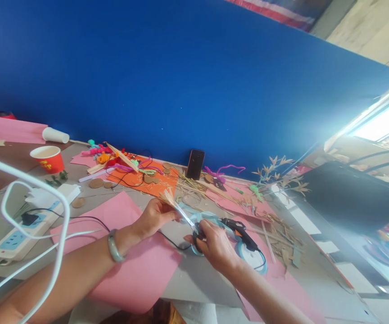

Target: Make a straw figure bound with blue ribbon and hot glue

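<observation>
My left hand is closed in a pinch on a pale, frayed straw-like strip. The fingers of my right hand wrap round the black handles of a pair of scissors. The scissor blades point up and left and lie against or close by the strip; whether they cut into it I cannot tell. Under my left forearm lies a sheet of pink paper. Just right of my right hand a black glue gun rests among light blue ribbon.
A white power strip with cables stands at the left, near a red paper cup. Orange paper, wooden discs and coloured pipe cleaners lie at the back. A phone leans against the blue partition. Dried leaves lie at right.
</observation>
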`<state>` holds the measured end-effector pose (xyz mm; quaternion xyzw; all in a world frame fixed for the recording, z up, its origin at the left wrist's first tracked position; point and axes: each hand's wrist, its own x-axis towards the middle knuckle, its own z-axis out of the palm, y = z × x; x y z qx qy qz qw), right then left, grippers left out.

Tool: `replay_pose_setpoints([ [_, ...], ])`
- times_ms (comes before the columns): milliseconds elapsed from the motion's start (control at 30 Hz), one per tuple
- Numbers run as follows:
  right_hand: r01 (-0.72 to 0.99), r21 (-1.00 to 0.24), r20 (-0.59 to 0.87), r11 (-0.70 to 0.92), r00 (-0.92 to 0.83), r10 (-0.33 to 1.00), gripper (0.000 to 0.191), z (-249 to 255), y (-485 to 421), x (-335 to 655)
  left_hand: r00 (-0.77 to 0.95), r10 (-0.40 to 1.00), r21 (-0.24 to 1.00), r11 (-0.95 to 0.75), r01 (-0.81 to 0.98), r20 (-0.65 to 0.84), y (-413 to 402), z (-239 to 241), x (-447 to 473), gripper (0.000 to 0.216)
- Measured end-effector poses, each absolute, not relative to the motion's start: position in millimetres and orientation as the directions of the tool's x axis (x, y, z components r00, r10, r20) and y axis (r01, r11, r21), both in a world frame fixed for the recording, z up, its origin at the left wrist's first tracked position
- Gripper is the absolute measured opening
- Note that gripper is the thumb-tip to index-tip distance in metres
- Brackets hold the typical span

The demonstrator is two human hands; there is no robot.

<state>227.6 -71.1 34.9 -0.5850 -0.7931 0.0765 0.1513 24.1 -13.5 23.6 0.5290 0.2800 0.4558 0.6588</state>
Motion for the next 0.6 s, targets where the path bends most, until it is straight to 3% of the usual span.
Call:
replay_pose_setpoints([
  [167,0.719,-0.675,0.109,0.167,-0.127,0.986,0.038,38,-68,224,0.408,0.906,0.946,0.026,-0.322,0.114,-12,19,25,0.013],
  [267,0.570,-0.806,0.140,0.159,-0.079,0.987,0.032,41,-67,217,0.400,0.911,0.941,0.044,-0.336,0.101,-13,18,26,0.013],
  [600,0.556,-0.791,0.327,0.256,0.031,0.945,0.016,37,-63,186,0.363,0.920,0.958,-0.045,-0.282,0.150,-12,11,28,0.015],
])
